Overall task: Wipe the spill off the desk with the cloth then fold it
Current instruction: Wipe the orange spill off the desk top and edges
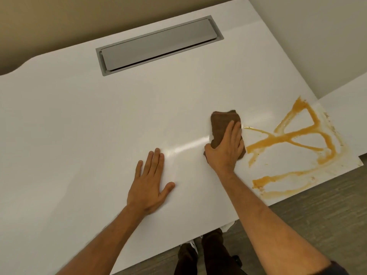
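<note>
Our right hand (226,147) grips the bunched brown cloth (224,128) and presses it on the white desk top (79,120), just at the left edge of the orange-brown liquid spill (294,139), which spreads over the near right corner. Our left hand (151,181) lies flat with straight fingers, holding nothing. We should probably push the cloth rightward with firm, overlapping strokes, then draw inward from the edges so nothing drips off; how wet the cloth is, we cannot tell.

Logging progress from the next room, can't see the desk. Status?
Left hand flat on desk. Right hand grips brown cloth at spill's edge. Orange spill mostly unwiped. Nothing in the way.
</note>
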